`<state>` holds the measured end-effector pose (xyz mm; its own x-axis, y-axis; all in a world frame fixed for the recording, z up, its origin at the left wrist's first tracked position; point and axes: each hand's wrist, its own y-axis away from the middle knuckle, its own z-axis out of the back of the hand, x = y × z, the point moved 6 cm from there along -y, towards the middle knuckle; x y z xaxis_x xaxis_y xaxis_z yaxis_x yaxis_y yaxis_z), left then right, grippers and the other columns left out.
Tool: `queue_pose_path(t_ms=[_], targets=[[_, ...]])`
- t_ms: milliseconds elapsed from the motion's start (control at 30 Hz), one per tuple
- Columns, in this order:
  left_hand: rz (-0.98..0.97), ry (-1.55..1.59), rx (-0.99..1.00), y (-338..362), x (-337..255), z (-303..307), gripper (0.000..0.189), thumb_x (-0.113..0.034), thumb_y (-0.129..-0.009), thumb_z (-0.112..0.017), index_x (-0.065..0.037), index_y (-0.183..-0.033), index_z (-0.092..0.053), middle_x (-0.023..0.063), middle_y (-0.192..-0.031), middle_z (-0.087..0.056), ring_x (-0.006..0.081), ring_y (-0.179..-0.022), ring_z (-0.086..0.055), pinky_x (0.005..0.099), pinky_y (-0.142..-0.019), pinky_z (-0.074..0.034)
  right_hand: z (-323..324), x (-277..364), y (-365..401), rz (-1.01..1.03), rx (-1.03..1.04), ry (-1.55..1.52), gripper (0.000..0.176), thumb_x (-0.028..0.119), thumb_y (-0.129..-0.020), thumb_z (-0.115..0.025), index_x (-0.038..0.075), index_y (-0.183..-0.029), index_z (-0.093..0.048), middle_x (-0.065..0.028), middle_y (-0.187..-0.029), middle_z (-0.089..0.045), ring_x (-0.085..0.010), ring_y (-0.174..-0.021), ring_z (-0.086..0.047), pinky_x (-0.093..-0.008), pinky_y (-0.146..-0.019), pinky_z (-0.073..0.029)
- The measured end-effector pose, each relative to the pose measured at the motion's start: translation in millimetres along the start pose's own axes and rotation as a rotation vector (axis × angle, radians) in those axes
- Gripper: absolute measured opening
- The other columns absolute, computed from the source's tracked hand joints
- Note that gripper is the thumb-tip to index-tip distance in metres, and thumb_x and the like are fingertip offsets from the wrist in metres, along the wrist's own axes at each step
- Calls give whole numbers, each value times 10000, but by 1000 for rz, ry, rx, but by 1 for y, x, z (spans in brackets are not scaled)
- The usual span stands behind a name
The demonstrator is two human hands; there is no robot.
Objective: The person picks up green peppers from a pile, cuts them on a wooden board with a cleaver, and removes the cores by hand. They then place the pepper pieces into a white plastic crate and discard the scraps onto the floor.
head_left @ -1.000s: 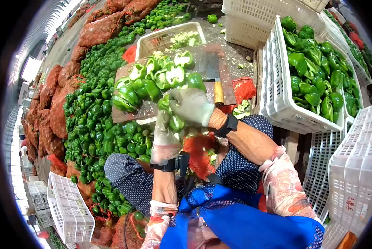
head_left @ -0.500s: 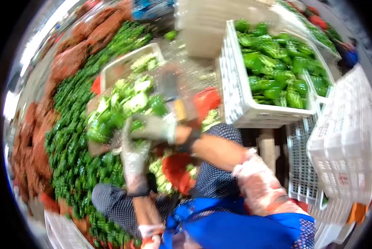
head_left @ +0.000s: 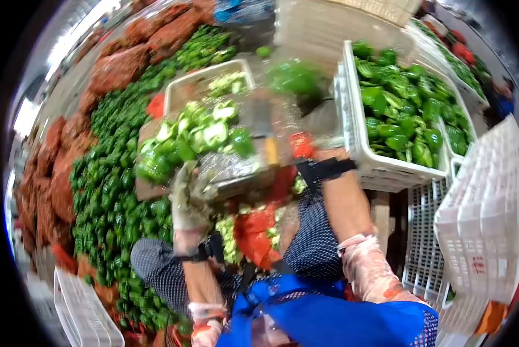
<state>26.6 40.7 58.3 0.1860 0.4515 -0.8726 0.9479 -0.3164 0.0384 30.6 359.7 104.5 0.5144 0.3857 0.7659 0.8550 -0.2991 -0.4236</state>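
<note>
My left hand (head_left: 188,199), in a pale, soiled glove, is at the near edge of the work board (head_left: 230,168), fingers loosely apart and nothing visible in them. Right above its fingertips are whole green bell peppers (head_left: 155,168) and cut pale-green pepper pieces (head_left: 215,133). My right hand (head_left: 324,124) is stretched forward beside the full crate, its gloved fingers smeared by motion. A blurred green bell pepper (head_left: 296,77) shows just beyond it, left of the crate. On the board's right side lies a knife (head_left: 271,151) with a yellow handle and a broad grey blade.
A white crate (head_left: 387,155) full of green peppers stands at right, with white baskets (head_left: 479,214) beside it. Behind the board is a cream tub (head_left: 170,95) with pepper scraps. Heaped peppers (head_left: 115,191) and red mesh sacks (head_left: 118,69) line the left. Scraps and red pieces lie below.
My right hand has moved from beside my left, over the board, rightward and away toward the crate. A green pepper now shows blurred near it. My left hand stays by the board.
</note>
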Motion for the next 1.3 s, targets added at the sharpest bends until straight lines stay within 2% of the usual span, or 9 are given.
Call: queue_pose_path(t_ms=[67,167,233,367,500,700,933,1067,1300], targets=[[10,91,-70,-5,12,24,501,-352,-954,-503,-76,-1368,-443,106,-1329,-472,286,-1147,-540,373,-845,-509,51,24,-13,39,-201,-755,406,406,-935,-524,34,-1073,-609,-165,-1078,-621,-238,-1004,-590,-377,-773,-534],[21,62,-154,-15,22,32,436,-353,-960,-500,-63,-1285,-511,82,-1190,-564,278,-1048,-602,362,-792,-524,43,-13,-18,-136,-68,-732,487,488,-927,-490,35,-1056,-617,-147,-1044,-633,-241,-980,-602,-373,-749,-532],[40,48,-51,-16,28,31,529,-367,-924,-578,-39,-1321,-454,76,-1188,-527,258,-1058,-597,304,-719,-521,3,-40,-13,-301,-224,-33,389,407,-930,-521,95,-1153,-587,-82,-1034,-646,-211,-859,-628,-328,-660,-518],[76,51,-75,-15,41,40,493,-381,-933,-559,-35,-1278,-493,59,-1143,-574,236,-976,-642,280,-650,-553,-52,-116,-4,-418,315,1546,531,424,-922,-523,58,-1305,-494,-191,-1122,-619,-238,-883,-667,-379,-790,-542],[101,-72,-48,-10,40,47,572,-421,-911,-588,-12,-1292,-468,62,-1155,-567,232,-970,-652,251,-610,-553,-88,-147,8,-479,690,2019,499,355,-925,-472,18,-1285,-393,-252,-1108,-564,-285,-852,-647,-413,-768,-518],[140,-43,-53,-9,46,48,568,-360,-918,-597,-7,-1331,-432,65,-1162,-555,239,-1006,-644,247,-674,-549,-78,-153,-6,-629,533,1771,562,314,-858,-545,13,-1314,-415,-244,-1152,-584,-327,-1041,-622,-431,-863,-512],[197,420,75,-20,73,37,674,-545,-899,-530,-63,-1358,-419,114,-1283,-512,302,-1114,-558,419,-797,-512,-87,-126,33,-678,289,425,436,215,-867,-546,-37,-1222,-558,-128,-1128,-619,-158,-981,-586,-259,-838,-470],[191,628,192,-8,59,2,654,-541,-911,-493,-109,-1391,-390,114,-1405,-430,301,-1252,-448,514,-1000,-392,-127,-114,59,-791,391,478,455,215,-884,-564,-18,-1272,-513,-142,-1189,-607,-220,-1029,-590,-299,-887,-479],[185,696,-17,-9,67,4,646,-553,-905,-497,-96,-1357,-436,113,-1368,-476,309,-1241,-463,497,-1048,-375,-137,-101,53,-77,587,1172,433,338,-881,-564,90,-1233,-522,-201,-1108,-601,-327,-1026,-599,-404,-852,-500]])
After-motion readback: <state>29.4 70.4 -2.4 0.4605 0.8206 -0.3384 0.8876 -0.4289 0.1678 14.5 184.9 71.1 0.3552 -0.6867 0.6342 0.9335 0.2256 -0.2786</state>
